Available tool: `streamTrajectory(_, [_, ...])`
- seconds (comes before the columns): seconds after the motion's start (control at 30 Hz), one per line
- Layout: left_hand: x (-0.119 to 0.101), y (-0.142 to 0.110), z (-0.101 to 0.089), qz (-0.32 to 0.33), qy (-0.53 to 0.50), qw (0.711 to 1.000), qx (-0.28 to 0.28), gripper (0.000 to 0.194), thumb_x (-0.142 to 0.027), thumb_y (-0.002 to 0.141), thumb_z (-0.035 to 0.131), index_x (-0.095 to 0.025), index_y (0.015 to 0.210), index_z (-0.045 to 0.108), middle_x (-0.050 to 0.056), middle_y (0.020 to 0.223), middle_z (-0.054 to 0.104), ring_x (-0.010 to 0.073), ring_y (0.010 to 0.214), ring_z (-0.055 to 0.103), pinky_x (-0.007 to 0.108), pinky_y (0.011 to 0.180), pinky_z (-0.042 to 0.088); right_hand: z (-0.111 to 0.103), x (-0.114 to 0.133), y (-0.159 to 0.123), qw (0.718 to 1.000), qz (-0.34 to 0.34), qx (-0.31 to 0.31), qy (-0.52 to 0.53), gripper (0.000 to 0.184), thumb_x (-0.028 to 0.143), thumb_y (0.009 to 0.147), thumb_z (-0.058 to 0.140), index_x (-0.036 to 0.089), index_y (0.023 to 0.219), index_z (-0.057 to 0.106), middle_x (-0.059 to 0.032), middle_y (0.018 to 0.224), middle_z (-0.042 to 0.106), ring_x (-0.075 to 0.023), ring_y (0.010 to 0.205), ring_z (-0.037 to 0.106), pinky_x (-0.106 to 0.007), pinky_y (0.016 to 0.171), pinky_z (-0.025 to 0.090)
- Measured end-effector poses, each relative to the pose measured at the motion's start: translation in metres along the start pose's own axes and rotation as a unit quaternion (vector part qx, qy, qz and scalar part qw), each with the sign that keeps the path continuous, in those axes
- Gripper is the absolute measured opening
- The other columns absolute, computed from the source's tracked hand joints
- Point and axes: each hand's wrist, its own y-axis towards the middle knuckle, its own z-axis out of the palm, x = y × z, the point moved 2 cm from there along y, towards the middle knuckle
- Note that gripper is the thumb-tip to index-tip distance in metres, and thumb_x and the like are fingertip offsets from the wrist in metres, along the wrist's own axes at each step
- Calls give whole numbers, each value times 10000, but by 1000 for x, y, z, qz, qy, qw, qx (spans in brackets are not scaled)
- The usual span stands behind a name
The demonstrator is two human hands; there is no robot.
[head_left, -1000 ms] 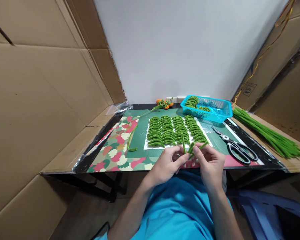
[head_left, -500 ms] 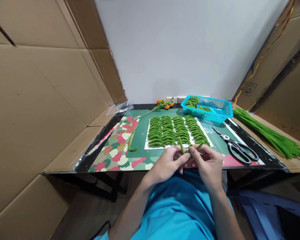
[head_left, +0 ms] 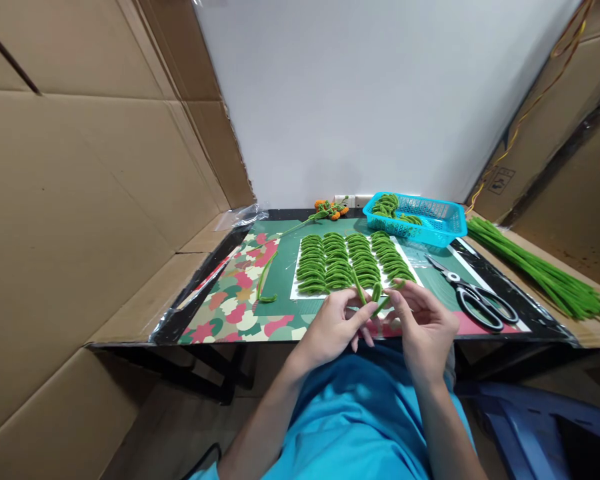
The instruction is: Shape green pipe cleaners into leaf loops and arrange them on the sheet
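Okay, got a fuzzy green stem bent in the lower middle of the frame, pinched between thumb and fingers of the left hand. Compared with half a second ago, eased the right hand a bit further right, widening the gap and leaving a small upright loop easier to see. Probably mid-bend, then, with most holding down to the left. Can't tell for sure about the right fingers: near the stem's other end, maybe clamped, maybe just touching. Note curved green pieces in columns on a white sheet mid-frame, scissors toward the right.
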Motion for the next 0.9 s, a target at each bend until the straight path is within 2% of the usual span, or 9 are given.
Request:
streamTrajectory(0.17, [-2,0,0,4,1,1000,-5,420,-531,953,738,-175,1120,591,-11,759,667,160,541,726,174,399,489,2,1,-1,999,-27,5,-25,303,405,876,849,167,1058,802,-80,861,814,-175,557,704,-270,462,591])
streamTrajectory(0.27, [-3,0,-1,3,-6,1000,-9,425,-535,965,721,-198,1162,553,-29,742,660,139,482,688,165,374,460,3,3,-1,999,-26,1,-31,334,394,873,854,170,1111,779,-68,851,811,-169,555,695,-268,478,591])
streamTrajectory(0.43, [-3,-1,2,9,20,1000,-5,392,-553,999,663,-184,1111,595,-13,766,672,103,445,633,159,360,403,2,2,-2,999,-10,-32,31,396,337,816,918,196,1083,662,-11,736,778,-124,437,600,-220,411,515])
streamTrajectory(0.6, [-1,-2,4,19,33,999,-3,360,-522,1039,615,-187,1165,574,-23,735,658,74,417,571,157,391,377,2,1,-1,1000,-14,-26,1,341,392,848,878,178,1048,705,-71,846,806,-149,519,657,-234,444,536])
streamTrajectory(0.7, [0,-3,4,22,14,1000,2,353,-528,1043,606,-187,1123,560,-20,743,656,62,418,529,161,396,382,2,1,0,1000,-10,3,-8,311,411,871,847,187,1047,722,-66,852,799,-160,559,679,-247,481,561])
streamTrajectory(0.9, [-5,-6,5,25,18,1000,0,384,-574,1043,582,-193,1027,539,-57,666,579,56,419,461,162,396,355,3,1,4,995,6,102,-11,238,401,875,825,203,976,739,-46,831,770,-186,668,732,-260,570,610])
